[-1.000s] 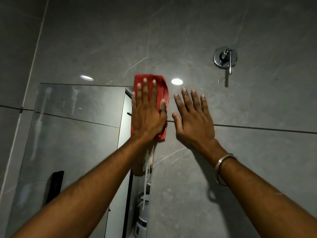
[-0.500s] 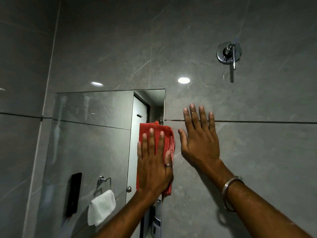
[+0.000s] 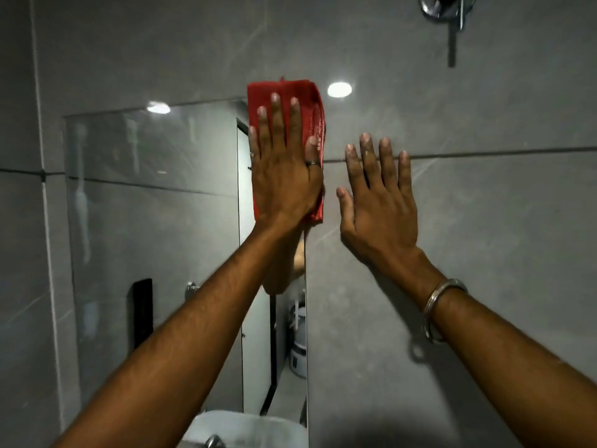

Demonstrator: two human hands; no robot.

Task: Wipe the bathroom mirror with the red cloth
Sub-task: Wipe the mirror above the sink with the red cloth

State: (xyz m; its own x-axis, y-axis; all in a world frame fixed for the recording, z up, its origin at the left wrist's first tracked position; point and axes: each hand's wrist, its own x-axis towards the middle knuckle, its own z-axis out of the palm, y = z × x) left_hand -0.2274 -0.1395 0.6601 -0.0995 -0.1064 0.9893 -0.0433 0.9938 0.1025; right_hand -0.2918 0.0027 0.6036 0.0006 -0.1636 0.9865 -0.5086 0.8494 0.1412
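Left hand (image 3: pixel 284 176), fingers straight, presses the red cloth (image 3: pixel 315 101) flat against the mirror's (image 3: pixel 155 202) top right corner. Right hand (image 3: pixel 381 202) rests open-palmed, fingers spread, on the wall (image 3: pixel 484 205) beside it.

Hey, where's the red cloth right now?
Head view, upper centre: the red cloth is pressed under the left hand at the top right corner of the mirror, with the right hand flat on the tiled wall just beside it.

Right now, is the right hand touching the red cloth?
Apart. The head view shows a strip of grey wall between the thumb of the right hand and the right edge of the red cloth. Only the left hand presses flat on it.
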